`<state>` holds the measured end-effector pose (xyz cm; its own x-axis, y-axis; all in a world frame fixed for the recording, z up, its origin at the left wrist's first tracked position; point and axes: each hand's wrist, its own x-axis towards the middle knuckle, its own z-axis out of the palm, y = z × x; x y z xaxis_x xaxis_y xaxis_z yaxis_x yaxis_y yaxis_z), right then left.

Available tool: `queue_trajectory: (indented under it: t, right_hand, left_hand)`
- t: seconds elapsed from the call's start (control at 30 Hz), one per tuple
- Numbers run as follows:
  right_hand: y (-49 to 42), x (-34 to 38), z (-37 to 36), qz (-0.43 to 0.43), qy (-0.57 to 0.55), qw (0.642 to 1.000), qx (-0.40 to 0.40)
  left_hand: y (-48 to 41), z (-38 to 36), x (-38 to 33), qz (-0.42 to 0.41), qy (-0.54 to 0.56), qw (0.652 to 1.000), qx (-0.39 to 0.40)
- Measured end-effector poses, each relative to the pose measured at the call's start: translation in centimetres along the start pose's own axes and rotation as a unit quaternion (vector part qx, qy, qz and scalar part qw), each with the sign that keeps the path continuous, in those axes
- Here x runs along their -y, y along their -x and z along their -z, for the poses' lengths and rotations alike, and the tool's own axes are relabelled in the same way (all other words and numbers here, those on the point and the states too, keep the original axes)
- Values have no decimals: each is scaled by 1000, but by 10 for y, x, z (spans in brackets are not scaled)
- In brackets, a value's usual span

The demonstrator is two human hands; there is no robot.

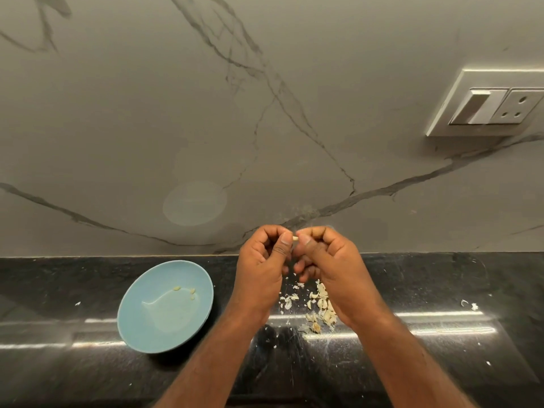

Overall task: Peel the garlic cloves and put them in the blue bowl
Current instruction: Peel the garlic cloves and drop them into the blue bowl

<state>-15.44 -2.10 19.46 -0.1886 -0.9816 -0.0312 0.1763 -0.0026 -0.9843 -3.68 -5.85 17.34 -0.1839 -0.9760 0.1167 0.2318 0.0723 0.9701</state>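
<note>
A small pale garlic clove (295, 238) is pinched between the thumbs and fingertips of both hands, raised above the black counter. My left hand (262, 266) curls round it from the left, my right hand (329, 266) from the right. The blue bowl (138, 325) sits on the counter to the left of my hands, with a few peeled cloves (188, 291) inside. Under my right hand lies a pile of garlic cloves and papery skins (319, 307).
The black stone counter (441, 363) carries scattered white skin flakes (471, 305). A marble-patterned wall (265, 113) rises behind it, with a white switch and socket plate (494, 104) at the upper right.
</note>
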Motion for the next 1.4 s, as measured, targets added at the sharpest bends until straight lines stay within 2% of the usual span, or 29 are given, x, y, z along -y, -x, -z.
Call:
queue_trajectory:
  t: [0.17,0.37,0.57,0.87,1.0,1.27,1.4]
  right_hand:
    - [0,-3,4,23,41,999,-6]
    - [-2,-5,6,-2,-15,1000,-10]
    - [-4,-5,3,-45,-95,994,0]
    - [-5,-9,4,-54,-122,991,-19]
    - [-5,-10,1,-33,-92,995,-33]
    - [-4,-13,3,49,73,994,-67]
    - [-3,-12,4,61,91,992,-66]
  left_hand:
    - [-2,3,1,39,15,999,22]
    - [-5,11,-3,17,-63,996,55]
    - [-4,7,-3,22,-61,997,45]
    - [-2,3,5,32,-115,992,46]
    - [0,-2,7,6,-155,988,19]
    - [1,0,3,-36,-196,980,7]
    - [0,0,-1,-8,-183,983,2]
